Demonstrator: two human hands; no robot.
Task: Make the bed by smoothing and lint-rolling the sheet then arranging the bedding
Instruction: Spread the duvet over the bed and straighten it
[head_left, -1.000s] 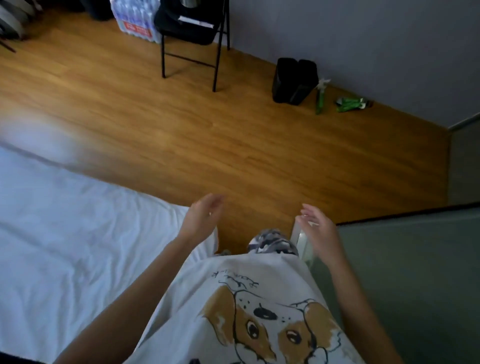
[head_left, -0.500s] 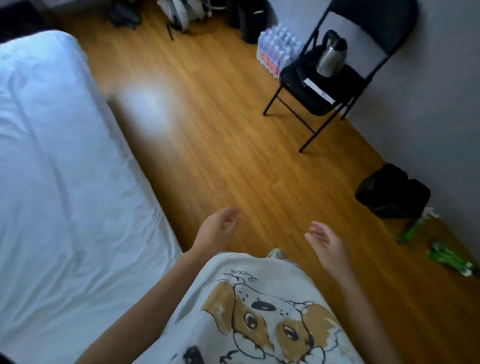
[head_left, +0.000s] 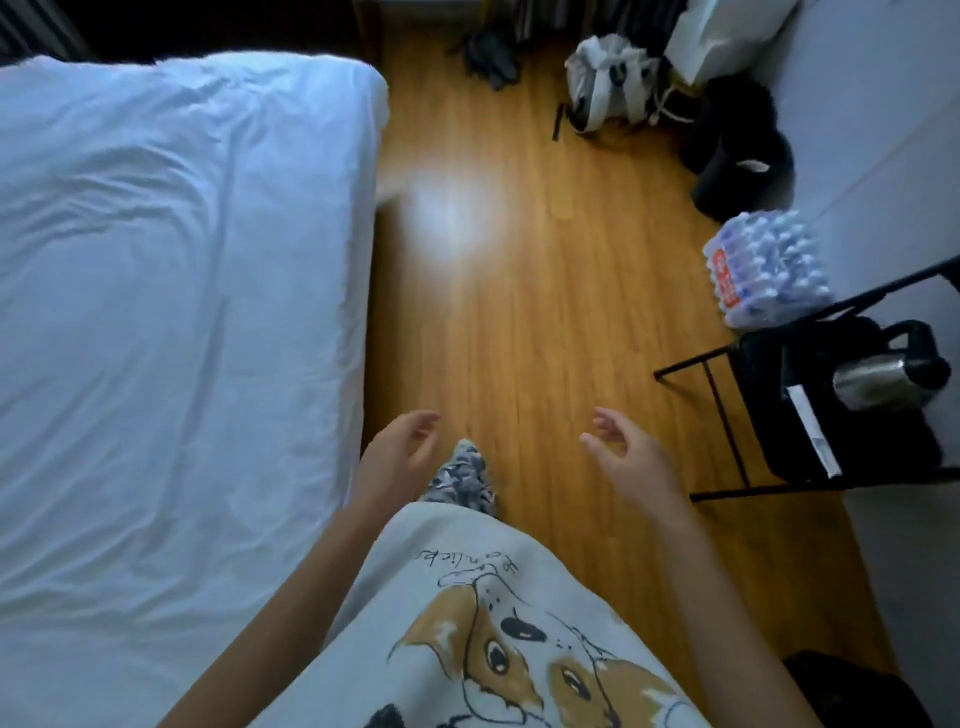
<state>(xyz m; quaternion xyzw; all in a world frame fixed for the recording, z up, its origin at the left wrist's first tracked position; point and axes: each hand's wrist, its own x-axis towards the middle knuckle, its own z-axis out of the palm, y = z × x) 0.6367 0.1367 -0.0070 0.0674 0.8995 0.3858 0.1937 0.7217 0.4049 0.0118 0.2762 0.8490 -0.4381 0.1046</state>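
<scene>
White sheet (head_left: 171, 291) lay creased beside us as we walked, left hand (head_left: 397, 449) and right hand (head_left: 626, 457) empty, fingers loosely apart, likely seeking bedding.

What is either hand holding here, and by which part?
Nothing is held. The left hand and right hand are both open and empty, hanging over the floor beside the bed, touching neither.

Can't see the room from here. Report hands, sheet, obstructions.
Left hand and right hand open, empty, over floor. Sheet on bed, wrinkled, untouched. Chair at right; path clear.
</scene>
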